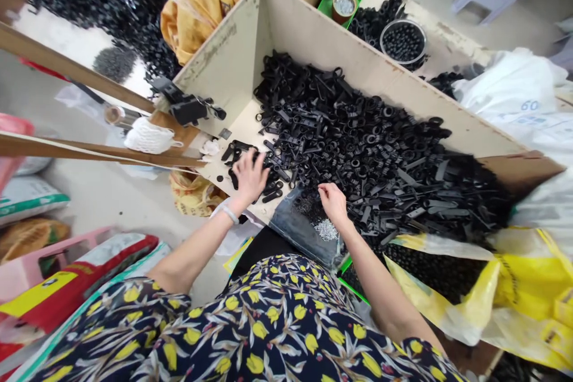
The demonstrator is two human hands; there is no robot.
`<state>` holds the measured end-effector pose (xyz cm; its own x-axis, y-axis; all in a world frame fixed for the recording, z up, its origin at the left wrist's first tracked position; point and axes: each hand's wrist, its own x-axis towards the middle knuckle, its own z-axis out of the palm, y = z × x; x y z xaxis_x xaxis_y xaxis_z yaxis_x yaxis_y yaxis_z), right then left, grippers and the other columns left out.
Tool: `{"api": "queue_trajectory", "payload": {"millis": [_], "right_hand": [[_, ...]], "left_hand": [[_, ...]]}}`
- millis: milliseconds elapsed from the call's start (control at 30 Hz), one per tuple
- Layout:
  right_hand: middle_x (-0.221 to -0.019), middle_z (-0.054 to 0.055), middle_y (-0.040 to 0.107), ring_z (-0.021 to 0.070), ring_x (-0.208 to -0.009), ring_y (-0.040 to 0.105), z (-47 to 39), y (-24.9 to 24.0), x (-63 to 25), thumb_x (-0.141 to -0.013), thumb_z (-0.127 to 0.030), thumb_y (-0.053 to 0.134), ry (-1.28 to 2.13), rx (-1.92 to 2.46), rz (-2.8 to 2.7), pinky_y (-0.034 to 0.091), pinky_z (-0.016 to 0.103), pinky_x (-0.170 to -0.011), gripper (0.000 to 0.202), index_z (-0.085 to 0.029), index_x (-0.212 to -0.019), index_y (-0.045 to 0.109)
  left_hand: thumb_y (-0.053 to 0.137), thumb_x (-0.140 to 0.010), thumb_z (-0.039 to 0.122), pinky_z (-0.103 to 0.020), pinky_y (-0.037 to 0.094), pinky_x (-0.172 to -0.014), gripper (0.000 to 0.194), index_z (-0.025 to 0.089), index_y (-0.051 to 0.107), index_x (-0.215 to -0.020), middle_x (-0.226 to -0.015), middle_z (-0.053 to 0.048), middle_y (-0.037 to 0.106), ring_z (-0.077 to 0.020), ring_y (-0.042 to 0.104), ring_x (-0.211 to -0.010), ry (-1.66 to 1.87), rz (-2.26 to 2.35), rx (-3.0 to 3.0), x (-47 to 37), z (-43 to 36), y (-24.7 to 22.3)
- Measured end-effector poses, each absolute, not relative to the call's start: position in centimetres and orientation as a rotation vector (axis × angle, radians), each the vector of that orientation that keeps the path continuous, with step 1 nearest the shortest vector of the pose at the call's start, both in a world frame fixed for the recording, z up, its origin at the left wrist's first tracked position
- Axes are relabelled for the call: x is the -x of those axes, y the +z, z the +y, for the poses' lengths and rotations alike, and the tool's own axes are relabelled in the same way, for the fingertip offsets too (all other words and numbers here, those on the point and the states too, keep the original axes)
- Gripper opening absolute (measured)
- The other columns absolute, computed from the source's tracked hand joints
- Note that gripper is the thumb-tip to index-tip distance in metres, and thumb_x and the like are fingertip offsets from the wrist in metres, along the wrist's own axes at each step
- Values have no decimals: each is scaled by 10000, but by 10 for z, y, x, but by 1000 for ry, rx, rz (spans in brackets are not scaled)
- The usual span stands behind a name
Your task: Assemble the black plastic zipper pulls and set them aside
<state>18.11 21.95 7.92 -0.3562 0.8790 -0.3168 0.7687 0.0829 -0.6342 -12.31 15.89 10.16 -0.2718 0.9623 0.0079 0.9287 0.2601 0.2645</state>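
Note:
My left hand (250,176) has its fingers spread over a few flat black plastic parts (272,191) at the left end of the work surface. A large heap of black parts (358,137), some ring-ended, fills the wooden-walled bay beyond. My right hand (332,202) is at the near edge of this heap, thumb and fingers pinched together; anything between them is too small to make out. Just below it, small silver metal pieces (326,230) lie on a dark cloth or sheet (290,224), beside a patch of tiny black pieces (311,203).
Pale boards (358,59) wall the bay. A black clamp-like device (190,108) and white string (150,135) are at the left. A yellow bag (523,280) lies right, a steel bowl (403,42) of black pieces beyond the wall, and sacks (85,277) lower left.

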Motion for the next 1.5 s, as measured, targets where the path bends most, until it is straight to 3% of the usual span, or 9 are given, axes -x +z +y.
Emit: {"api": "queue_trajectory", "payload": {"millis": [167, 367, 567, 700, 867, 967, 1133, 1333, 1500], "right_hand": [[-1224, 103, 664, 232, -1060, 653, 220, 66, -138, -1009, -314, 596, 1084, 1719, -2310, 507, 321, -898, 240, -231, -1220, 673], [-1195, 132, 661, 267, -1095, 640, 232, 53, -125, -934, -250, 698, 1169, 1753, -2187, 511, 354, -923, 95, -206, -1018, 698], [-1144, 101, 715, 224, -932, 729, 244, 75, -155, -941, -570, 652, 1294, 1701, -1756, 602, 387, -875, 403, -217, -1131, 685], [-997, 78, 749, 213, -867, 770, 242, 109, -170, -965, -685, 530, 1335, 1643, -1437, 659, 404, -806, 550, -195, -1185, 651], [-863, 13, 733, 165, -733, 740, 233, 168, -177, -863, -566, 775, 1472, 1428, -928, 687, 410, -801, 441, -219, -1131, 730], [-993, 34, 737, 165, -783, 734, 229, 200, -180, -882, -519, 777, 1481, 1353, -919, 695, 419, -818, 380, -233, -1132, 764], [-1167, 53, 667, 169, -912, 726, 224, 236, -192, -926, -476, 748, 1435, 1279, -1180, 677, 389, -889, 366, -269, -1228, 763], [-1130, 64, 670, 169, -889, 697, 217, 256, -206, -950, -364, 752, 1129, 1270, -1674, 667, 342, -824, 432, -314, -1372, 677], [-1119, 69, 715, 174, -841, 707, 215, 260, -206, -965, -332, 739, 839, 1198, -1975, 650, 349, -824, 283, -294, -1245, 733]], "left_hand": [[488, -980, 90, -536, 303, -1116, 391, 205, 674, -1304, -1502, -188, 564, -329, 465, -1397, 80, 1438, -2495, 92, 180, 78], [516, -982, 79, -478, 329, -1121, 252, 160, 713, -1117, -1460, -192, 589, -291, 496, -1370, 51, 1036, -2599, 93, 219, 55], [538, -982, 120, -471, 376, -1079, 154, 182, 678, -998, -1241, -172, 695, -279, 578, -1239, 199, 925, -2393, 94, 254, 74], [606, -957, 209, -444, 487, -983, 49, 189, 595, -1001, -916, -74, 715, -229, 681, -951, 421, 1123, -1758, 74, 266, 111], [470, -1035, 332, -304, 583, -693, 263, 186, 491, -1253, -834, -14, 658, -145, 657, -728, 656, 1092, -1083, 31, 251, 178], [620, -957, 352, -233, 578, -618, 320, 197, 517, -1218, -864, 3, 603, -122, 645, -744, 751, 1000, -726, 9, 234, 217], [617, -958, 347, -154, 463, -443, 315, 202, 537, -1226, -993, -20, 611, -57, 598, -581, 784, 1066, -777, -10, 214, 255], [550, -974, 292, -156, 462, -452, 330, 217, 526, -1295, -978, -25, 671, -73, 613, -577, 674, 1134, -921, -9, 203, 262], [502, -974, 215, -190, 454, -523, 291, 226, 558, -1259, -853, 6, 668, -102, 619, -599, 592, 1202, -1080, -7, 195, 265]]}}
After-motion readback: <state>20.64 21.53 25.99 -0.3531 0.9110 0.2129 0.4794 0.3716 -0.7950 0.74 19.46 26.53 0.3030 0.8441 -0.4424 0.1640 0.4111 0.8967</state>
